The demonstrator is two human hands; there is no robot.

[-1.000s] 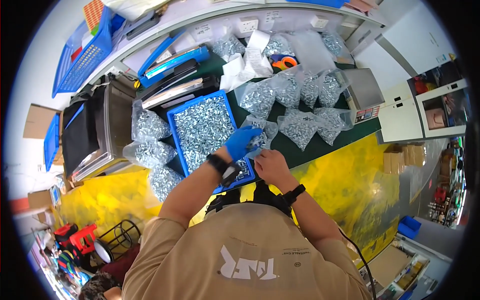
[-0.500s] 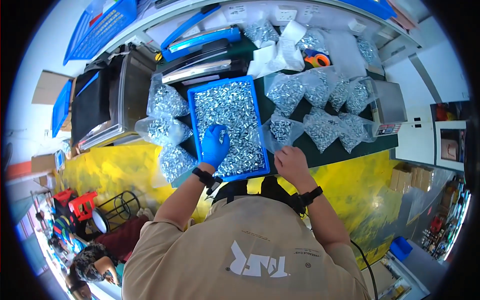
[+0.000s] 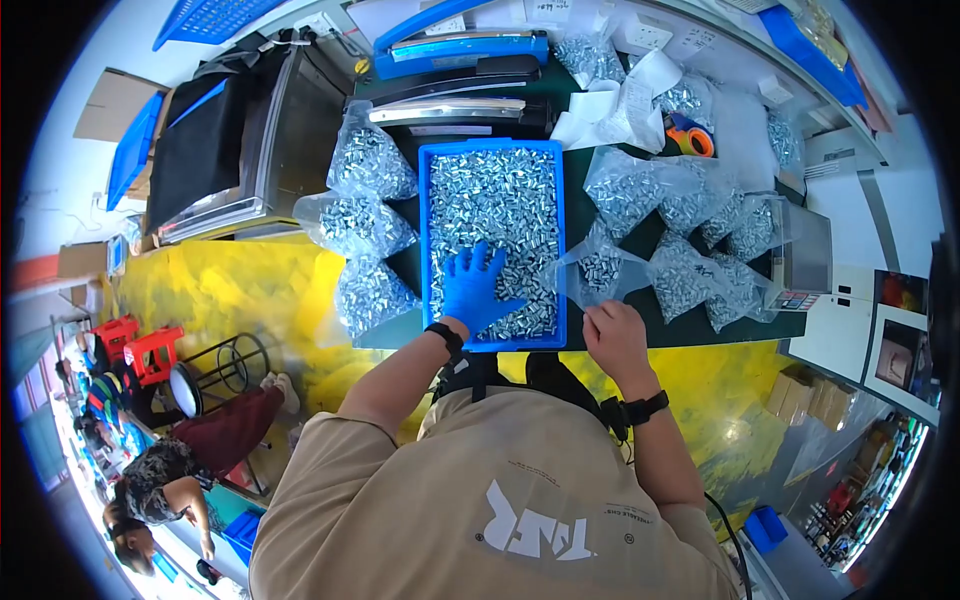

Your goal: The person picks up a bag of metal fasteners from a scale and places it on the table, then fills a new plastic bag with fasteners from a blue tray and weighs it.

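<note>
Scene: head view down onto a dark green surface (image 3: 600,330), blue tray in the middle, filled bags on both sides.
Tray: blue tray (image 3: 493,243) packed with small silver metal parts (image 3: 500,200), lying right in front of the person.
Left hand: left hand (image 3: 474,290) in a blue glove, fingers spread flat, palm down on the parts at the near end of the tray; grips nothing that shows.
Right hand: right hand (image 3: 615,338) bare, curled, pinching the near edge of a clear bag (image 3: 600,275) just right of the tray; bag holds a small lot of parts and lies on the surface.
Left bags: three filled clear bags (image 3: 362,232) stacked off the tray's left side, the nearest at the surface's front edge.
Right bags: cluster of filled bags (image 3: 700,250) beyond the held one.
Other: sealer-type machine (image 3: 455,75) behind the tray, tape roll (image 3: 690,138), another person (image 3: 170,470) low left, well apart.
Risk: bag mouth looks held on one side only, so it likely sags and parts may miss it and scatter.
Risk 2: the nearest left bag could slide off the edge if the left forearm bumps it.
Risk 3: sharp parts may tear thin film.
</note>
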